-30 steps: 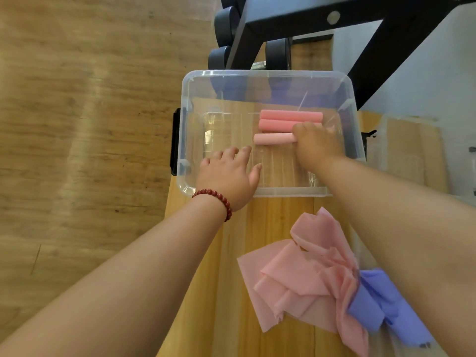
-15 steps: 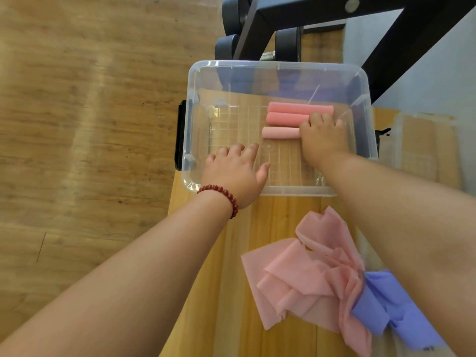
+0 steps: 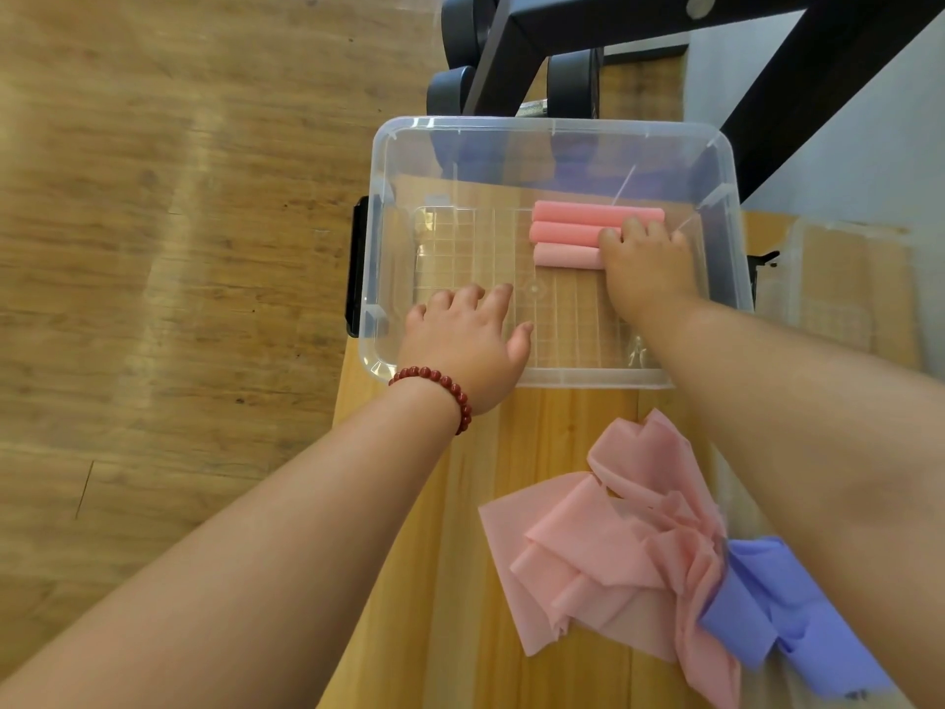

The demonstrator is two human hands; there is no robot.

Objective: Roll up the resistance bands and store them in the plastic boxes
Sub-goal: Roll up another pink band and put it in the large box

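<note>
A clear plastic box (image 3: 552,126) stands on a wooden bench (image 3: 409,580). Three rolled pink resistance bands (image 3: 567,232) lie side by side in its far right part. My right hand (image 3: 647,268) is inside the box, covering the right ends of the rolls, its fingertips touching the two farther ones. My left hand (image 3: 465,340) rests over the box's near rim, fingers spread and reaching inside. Loose pink bands (image 3: 603,550) lie crumpled on the bench in front of the box, with a loose purple band (image 3: 767,606) to their right, partly under my right forearm.
Another clear plastic box (image 3: 844,299) sits right of the first box. A black metal rack (image 3: 613,23) with dark round weights (image 3: 450,89) rises behind. Wooden floor (image 3: 153,248) lies left of the narrow bench.
My right hand's fingers have reached a little farther over the rolls. My left hand stays on the near rim. The view has shifted slightly.
</note>
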